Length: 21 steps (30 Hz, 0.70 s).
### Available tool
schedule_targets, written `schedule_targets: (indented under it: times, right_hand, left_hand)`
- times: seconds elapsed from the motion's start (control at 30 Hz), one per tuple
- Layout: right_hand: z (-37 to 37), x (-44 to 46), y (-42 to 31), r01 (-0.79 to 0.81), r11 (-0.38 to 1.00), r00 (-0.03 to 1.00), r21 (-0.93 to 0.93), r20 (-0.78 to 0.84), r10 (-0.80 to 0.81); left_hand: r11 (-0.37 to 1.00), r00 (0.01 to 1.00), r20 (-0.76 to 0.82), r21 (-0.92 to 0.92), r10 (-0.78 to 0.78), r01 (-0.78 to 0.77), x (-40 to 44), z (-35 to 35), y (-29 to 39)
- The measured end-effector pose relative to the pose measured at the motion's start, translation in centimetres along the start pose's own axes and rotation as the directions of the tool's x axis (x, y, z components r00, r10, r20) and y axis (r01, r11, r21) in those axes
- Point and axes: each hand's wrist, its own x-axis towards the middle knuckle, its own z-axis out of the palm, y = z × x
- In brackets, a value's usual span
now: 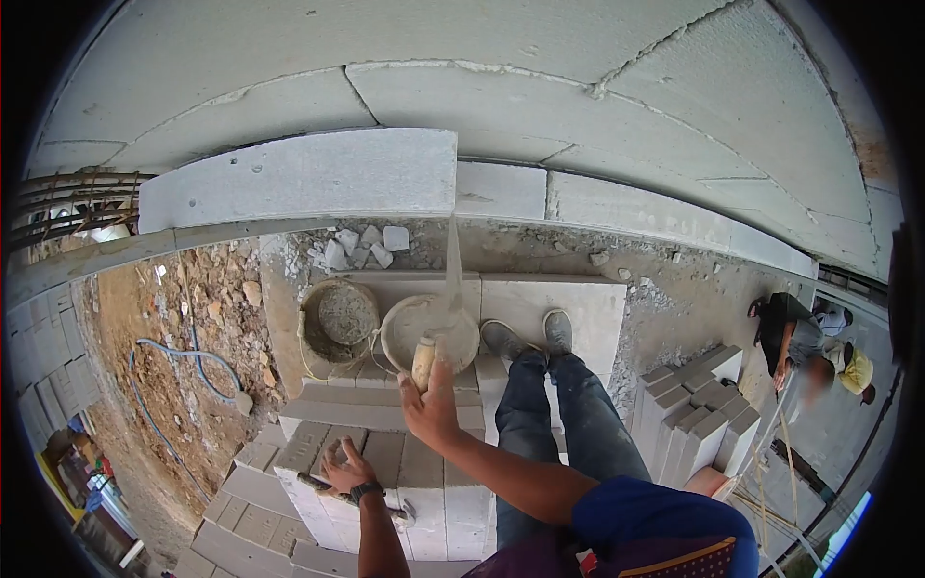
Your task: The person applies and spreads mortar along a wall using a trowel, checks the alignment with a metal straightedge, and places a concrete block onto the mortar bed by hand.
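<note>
My right hand is closed round the pale handle of a trowel. Its long, pointed blade stretches away from me, blurred, over a round bucket holding grey, wet-looking material. Left of it is a second bucket with grey material inside. My left hand, a dark watch on its wrist, is at the edge of a stack of light grey blocks. Its fingers are bent; a thin dark strip shows beside them, and what they grip is unclear.
A long white block lies along the base of the block wall. Broken chunks lie below it. A blue hose crosses rubble at left. More blocks are stacked at right, near other people.
</note>
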Motion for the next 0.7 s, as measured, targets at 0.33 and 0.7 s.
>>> schedule_targets:
  times: [0.33,0.7]
  right_hand:
    - [-7.1,7.0,18.4,0.018,0.786,0.894,-0.618,0.362,0.264]
    - [-6.8,30.1,27.6,0.172,0.550,0.835,-0.817,0.417,0.358]
  left_hand:
    - [0.997,0.998,-0.047,-0.067,0.044,-0.047,0.2,0.2,-0.6]
    - [0.998,0.998,-0.032,-0.036,0.049,-0.050,0.3,1.3,-1.6]
